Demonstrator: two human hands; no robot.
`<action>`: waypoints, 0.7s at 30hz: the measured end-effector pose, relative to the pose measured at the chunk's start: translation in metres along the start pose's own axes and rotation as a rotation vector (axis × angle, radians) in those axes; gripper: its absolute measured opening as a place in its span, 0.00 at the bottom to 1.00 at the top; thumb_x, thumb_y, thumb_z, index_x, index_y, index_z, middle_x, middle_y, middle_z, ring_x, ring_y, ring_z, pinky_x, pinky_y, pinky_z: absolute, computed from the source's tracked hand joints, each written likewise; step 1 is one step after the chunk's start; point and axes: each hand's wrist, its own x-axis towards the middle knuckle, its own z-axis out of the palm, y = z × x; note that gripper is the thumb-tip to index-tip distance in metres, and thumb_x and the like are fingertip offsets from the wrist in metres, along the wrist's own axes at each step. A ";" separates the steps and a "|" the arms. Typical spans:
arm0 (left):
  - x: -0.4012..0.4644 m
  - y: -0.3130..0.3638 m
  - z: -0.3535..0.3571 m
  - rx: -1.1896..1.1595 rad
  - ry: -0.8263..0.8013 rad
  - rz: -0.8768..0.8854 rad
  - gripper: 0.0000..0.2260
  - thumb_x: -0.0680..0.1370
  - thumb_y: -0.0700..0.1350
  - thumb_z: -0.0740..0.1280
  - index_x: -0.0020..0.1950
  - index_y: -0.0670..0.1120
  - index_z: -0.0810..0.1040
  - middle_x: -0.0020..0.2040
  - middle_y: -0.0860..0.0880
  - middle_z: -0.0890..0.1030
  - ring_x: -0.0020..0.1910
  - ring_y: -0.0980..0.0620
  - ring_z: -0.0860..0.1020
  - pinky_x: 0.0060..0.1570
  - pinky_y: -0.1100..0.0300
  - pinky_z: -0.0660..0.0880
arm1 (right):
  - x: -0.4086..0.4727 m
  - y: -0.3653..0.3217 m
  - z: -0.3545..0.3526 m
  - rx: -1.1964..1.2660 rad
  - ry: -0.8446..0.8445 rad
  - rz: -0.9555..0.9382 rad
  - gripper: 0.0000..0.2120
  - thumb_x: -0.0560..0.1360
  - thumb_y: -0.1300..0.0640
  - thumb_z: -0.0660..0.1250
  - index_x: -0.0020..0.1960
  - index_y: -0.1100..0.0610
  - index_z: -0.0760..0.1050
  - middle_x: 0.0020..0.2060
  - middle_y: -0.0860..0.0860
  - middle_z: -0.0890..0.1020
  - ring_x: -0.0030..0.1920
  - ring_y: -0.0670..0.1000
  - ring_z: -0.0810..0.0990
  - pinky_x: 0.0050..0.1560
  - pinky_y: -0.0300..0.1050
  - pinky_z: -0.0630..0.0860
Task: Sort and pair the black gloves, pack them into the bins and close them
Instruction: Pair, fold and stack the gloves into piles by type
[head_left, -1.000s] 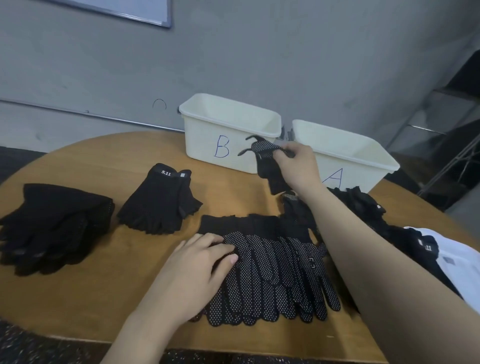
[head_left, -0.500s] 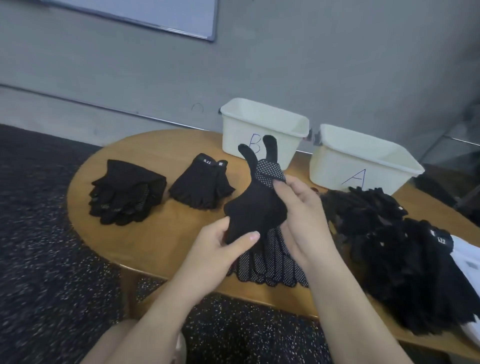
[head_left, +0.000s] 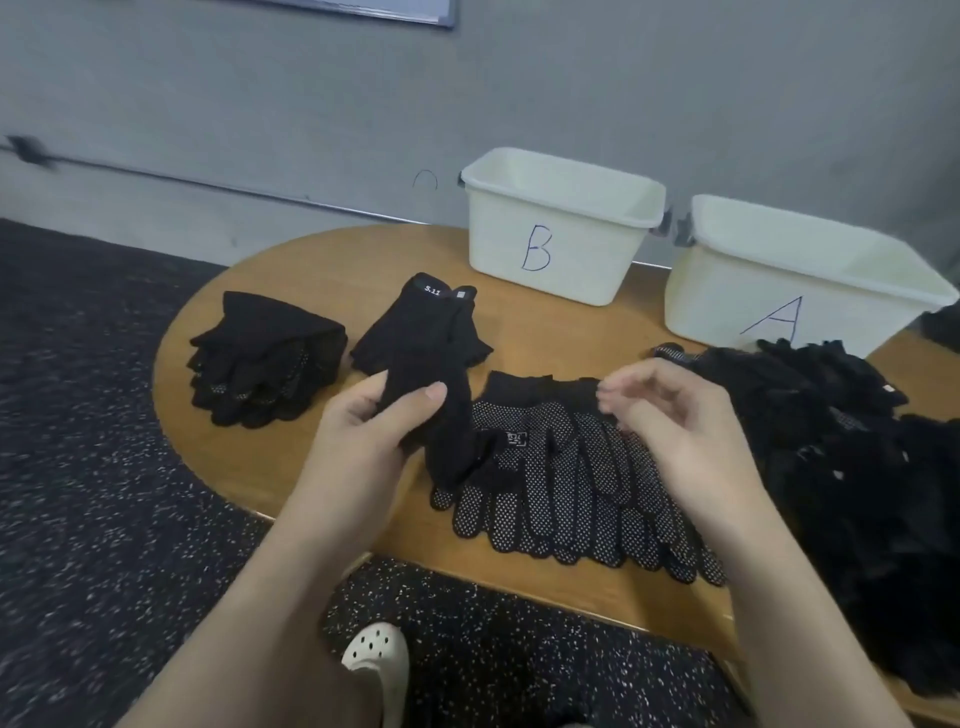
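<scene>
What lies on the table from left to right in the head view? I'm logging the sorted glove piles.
Folded glove pile → labelled fingerless gloves → dotted gloves → unsorted glove heap; behind them, bin B → bin A.

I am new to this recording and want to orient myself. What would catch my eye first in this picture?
First, the left hand at the centre, which grips a black glove above the wooden table; the right hand hovers beside it, holding nothing. Next, the two white bins at the back, bin B and bin A, both without lids. A big heap of black gloves lies at the right.
</scene>
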 end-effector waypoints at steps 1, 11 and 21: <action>-0.001 0.001 -0.001 0.021 -0.054 -0.011 0.09 0.75 0.41 0.74 0.55 0.45 0.88 0.58 0.43 0.86 0.59 0.47 0.84 0.53 0.62 0.80 | 0.000 -0.002 0.001 0.035 -0.042 -0.033 0.05 0.79 0.57 0.71 0.51 0.49 0.84 0.47 0.45 0.87 0.51 0.44 0.84 0.55 0.35 0.77; -0.006 0.001 0.005 0.088 -0.246 -0.023 0.06 0.74 0.41 0.74 0.50 0.46 0.88 0.48 0.46 0.87 0.49 0.51 0.85 0.47 0.62 0.80 | -0.004 -0.011 0.032 0.227 -0.453 -0.126 0.09 0.75 0.47 0.73 0.54 0.48 0.83 0.40 0.43 0.83 0.44 0.43 0.82 0.52 0.36 0.78; -0.007 -0.015 0.016 0.191 -0.195 -0.193 0.13 0.79 0.45 0.72 0.61 0.42 0.84 0.60 0.40 0.85 0.61 0.43 0.83 0.61 0.50 0.77 | 0.001 -0.011 0.040 0.270 -0.135 -0.260 0.07 0.76 0.53 0.76 0.41 0.53 0.81 0.38 0.54 0.85 0.40 0.58 0.83 0.41 0.55 0.80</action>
